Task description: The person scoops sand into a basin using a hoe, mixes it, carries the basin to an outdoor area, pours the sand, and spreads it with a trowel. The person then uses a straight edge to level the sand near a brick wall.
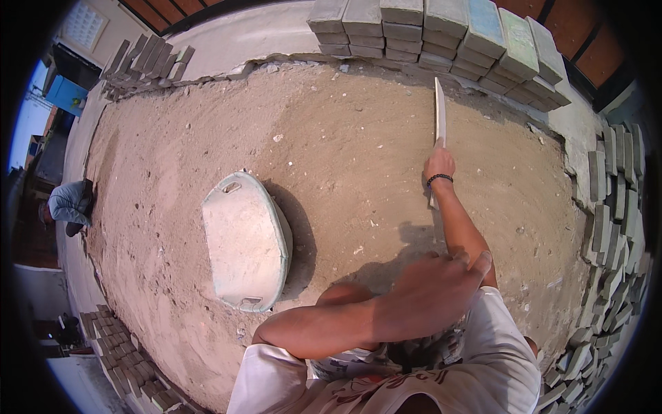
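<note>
My right hand, with a dark beaded bracelet on the wrist, grips a long, thin pale strip, which looks like a wooden board. The strip is on edge over the brown sand, its far end pointing away from me. Some of it shows behind the hand too. My left hand is raised across my body, near my right forearm, and motion smears its fingers. To the left, a dusty, pale tub with handle slots sits on the sand.
Stacked paving blocks line the far edge, with more blocks at far left. Piled blocks run along the right, and others sit lower left. Another person crouches at the left edge.
</note>
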A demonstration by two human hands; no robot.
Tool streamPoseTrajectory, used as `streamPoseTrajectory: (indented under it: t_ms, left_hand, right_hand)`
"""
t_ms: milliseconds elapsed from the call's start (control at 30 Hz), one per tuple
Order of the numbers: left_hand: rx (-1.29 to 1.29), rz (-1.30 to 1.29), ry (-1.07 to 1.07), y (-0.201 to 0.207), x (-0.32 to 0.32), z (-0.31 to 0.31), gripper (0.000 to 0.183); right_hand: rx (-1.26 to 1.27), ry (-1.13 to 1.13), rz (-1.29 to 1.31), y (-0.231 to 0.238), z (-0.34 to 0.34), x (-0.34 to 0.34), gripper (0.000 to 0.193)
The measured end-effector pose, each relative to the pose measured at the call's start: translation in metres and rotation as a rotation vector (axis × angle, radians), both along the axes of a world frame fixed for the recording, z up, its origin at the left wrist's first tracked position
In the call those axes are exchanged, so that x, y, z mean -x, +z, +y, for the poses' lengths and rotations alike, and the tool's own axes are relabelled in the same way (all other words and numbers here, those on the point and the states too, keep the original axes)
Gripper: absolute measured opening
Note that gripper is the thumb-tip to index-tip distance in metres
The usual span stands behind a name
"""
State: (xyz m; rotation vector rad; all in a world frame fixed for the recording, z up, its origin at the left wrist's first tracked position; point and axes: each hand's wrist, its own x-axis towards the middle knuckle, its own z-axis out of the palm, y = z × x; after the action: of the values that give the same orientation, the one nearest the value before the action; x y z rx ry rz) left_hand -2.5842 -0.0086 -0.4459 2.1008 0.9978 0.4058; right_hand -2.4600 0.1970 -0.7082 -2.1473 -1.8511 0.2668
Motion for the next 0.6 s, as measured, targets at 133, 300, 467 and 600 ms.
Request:
streamPoseTrajectory:
  t_ms: [133, 300, 467, 600]
  left_hand:
    - [-0.066, -0.046, 0.043, 0.000, -0.001, -0.008, 0.033]
    - [-0.293, -0.054, 0.125, -0.005, -0.009, -0.016, 0.030]
    - [-0.254, 0.032, 0.132, 0.000, -0.005, -0.020, 0.032]
    - [-0.253, 0.038, 0.080, 0.005, -0.011, -0.020, 0.038]
  right_hand:
    - [0.068, 0.447, 0.008, 0.006, -0.038, 0.060, 0.048]
    - [0.061, 0.429, 0.041, 0.012, -0.037, 0.074, 0.050]
    - [0.155, 0.964, 0.023, -0.006, -0.117, 0.087, 0.053]
    - [0.405, 0.970, 0.195, 0.007, -0.169, 0.084, 0.055]
